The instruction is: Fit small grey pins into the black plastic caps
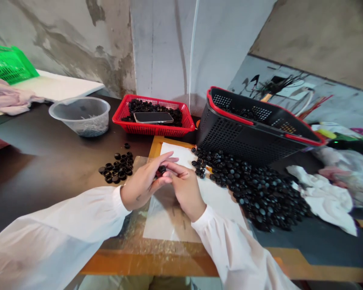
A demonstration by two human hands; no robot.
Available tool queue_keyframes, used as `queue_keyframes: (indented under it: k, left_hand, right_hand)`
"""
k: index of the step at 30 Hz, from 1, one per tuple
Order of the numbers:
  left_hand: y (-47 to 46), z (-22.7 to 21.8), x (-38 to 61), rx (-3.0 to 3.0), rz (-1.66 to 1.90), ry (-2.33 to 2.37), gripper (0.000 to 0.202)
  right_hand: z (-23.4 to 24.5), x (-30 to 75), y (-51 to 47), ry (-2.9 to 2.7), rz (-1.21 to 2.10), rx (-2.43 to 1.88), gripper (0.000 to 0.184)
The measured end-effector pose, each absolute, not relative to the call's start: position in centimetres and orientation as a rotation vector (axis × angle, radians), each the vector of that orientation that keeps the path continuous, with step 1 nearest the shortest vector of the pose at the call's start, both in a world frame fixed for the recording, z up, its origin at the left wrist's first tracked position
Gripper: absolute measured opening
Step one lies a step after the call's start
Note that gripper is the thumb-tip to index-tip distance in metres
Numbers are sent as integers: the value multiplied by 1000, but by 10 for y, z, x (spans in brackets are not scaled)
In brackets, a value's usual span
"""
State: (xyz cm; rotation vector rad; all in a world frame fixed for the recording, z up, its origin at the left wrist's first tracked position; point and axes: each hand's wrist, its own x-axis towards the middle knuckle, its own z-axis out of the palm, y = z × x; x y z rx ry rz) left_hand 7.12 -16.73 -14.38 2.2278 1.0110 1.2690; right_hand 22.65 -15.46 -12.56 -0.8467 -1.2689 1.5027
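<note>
My left hand (pixel 143 181) and my right hand (pixel 186 187) meet above the white sheet (pixel 163 223). Between their fingers sits a small round black plastic cap (pixel 161 169), partly hidden by the fingers. The left thumb and fingers lie around it from one side; the right thumb and index finger pinch it from the other. A small group of similar black caps (pixel 117 167) lies on the dark table, left of my left hand. To the right of my right hand spreads a big heap of black caps (pixel 257 189), some resting on the sheet's edge.
Behind the hands, a red basket (pixel 157 129) holds small black parts with a phone (pixel 153 117) on top. A clear bowl (pixel 78 117) with thin clear pieces stands left of it. A tall black basket (pixel 245 137) stands right, with a white cloth (pixel 326 197) nearby.
</note>
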Motion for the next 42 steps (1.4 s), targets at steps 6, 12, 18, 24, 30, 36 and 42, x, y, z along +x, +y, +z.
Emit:
queue_keyframes:
  k: [6,12,18,24,30,36,42]
  left_hand:
    - [-177,-144,80,2142,1316,1069,54]
    - [-171,-144,70,2131,1280,1013,64]
    - [-144,-145,41,2300,1331,1325,31]
    - [-134,-152,33,2571,1113,1416,27]
    - [-145,-150,42,2713,897,1403,39]
    - [-153,-140,51,2779,985,1108,24]
    - [-169,-142,72,2766,853,1009,21]
  right_hand:
    - [-129,223,-159,-1268,1424,-868,19]
    - [-117,240,-141,-1578,1297,-817,21]
    - [-109,311,-97,-1964,116,-1385,28]
    - [-120,338,-81,-2089,-190,-1469,37]
    - [-120,294,-101,-2337,-23,-1055,26]
    - [-140,268,-100,-2515,182,-950,23]
    - [-143,270,-98,-2399,187,-986,14]
